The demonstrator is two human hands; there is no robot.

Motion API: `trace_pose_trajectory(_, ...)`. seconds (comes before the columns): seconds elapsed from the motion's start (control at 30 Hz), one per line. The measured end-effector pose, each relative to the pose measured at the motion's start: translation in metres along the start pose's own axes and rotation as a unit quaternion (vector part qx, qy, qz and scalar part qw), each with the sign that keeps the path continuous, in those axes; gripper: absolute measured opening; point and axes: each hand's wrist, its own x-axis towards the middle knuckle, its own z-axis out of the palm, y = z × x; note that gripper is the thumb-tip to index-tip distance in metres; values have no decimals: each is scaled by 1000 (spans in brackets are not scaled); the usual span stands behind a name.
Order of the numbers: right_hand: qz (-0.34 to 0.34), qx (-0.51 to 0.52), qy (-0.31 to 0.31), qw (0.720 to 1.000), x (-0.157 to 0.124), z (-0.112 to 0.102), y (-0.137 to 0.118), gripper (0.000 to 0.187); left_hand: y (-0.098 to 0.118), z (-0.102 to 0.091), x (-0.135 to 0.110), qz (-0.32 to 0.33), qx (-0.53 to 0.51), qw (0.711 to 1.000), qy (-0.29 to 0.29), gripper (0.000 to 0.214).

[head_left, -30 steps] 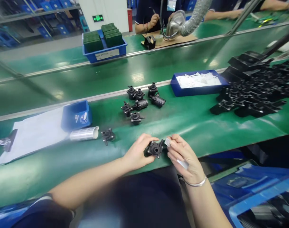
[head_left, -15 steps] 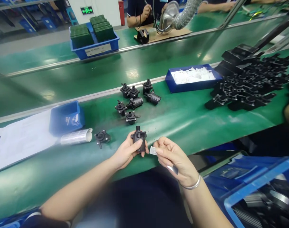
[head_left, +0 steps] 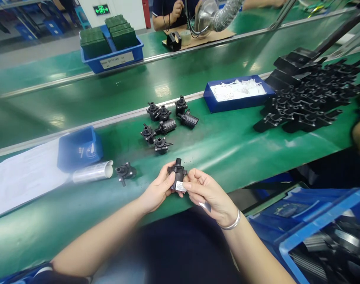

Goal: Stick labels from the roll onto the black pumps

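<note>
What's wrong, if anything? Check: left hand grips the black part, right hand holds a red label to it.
The label is white, not red (head view); the left hand grips the black part, the right hand holds it there.

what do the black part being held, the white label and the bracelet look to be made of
Black part: probably moulded plastic, from its dull, ribbed sides. White label: thin paper or plastic film, I cannot tell which; matte, with faint print. Bracelet: likely polished metal, from its silvery shine.
</note>
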Motion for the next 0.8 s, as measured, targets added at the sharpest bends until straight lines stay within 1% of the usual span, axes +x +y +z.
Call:
trace_pose_trajectory(0.23,0,-5,12,1000,4,2,1,35,-1,-1,0,4,17,1000,-17,52)
trace_pose_trajectory(0.43,4,-4,18,1000,4,4,0,37,0,-1,0,2,22,1000,-13,52)
trace_pose_trajectory(0.8,1,-1,18,1000,5,2,2,34,2,1,-2,-4,24,1000,-11,54)
